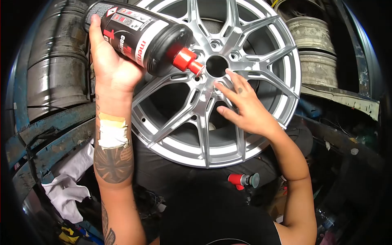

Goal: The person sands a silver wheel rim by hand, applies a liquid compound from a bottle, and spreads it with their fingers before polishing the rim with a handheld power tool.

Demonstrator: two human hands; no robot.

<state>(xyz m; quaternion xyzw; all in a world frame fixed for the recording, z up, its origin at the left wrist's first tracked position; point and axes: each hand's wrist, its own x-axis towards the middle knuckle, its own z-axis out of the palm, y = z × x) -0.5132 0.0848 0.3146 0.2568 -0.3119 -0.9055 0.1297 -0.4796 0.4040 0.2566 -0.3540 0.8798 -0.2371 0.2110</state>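
My left hand (112, 63) is wrapped round a large black bottle of polishing compound (163, 47), tilted with its red nozzle (188, 62) pointing down toward the hub. White paste shows at the nozzle's tip. Below it lies a silver alloy wheel (201, 108), face up, with white smears on several spokes. My right hand (251, 108) is over the spokes just beside the centre bore, fingers spread and holding nothing. Its fingertips are close to the lug holes.
A small red polisher (241, 179) with a green pad lies below the wheel. Worn wheel barrels stand stacked at left (57, 77) and at right (312, 53), on blue metal frames. A white rag (69, 183) hangs at lower left.
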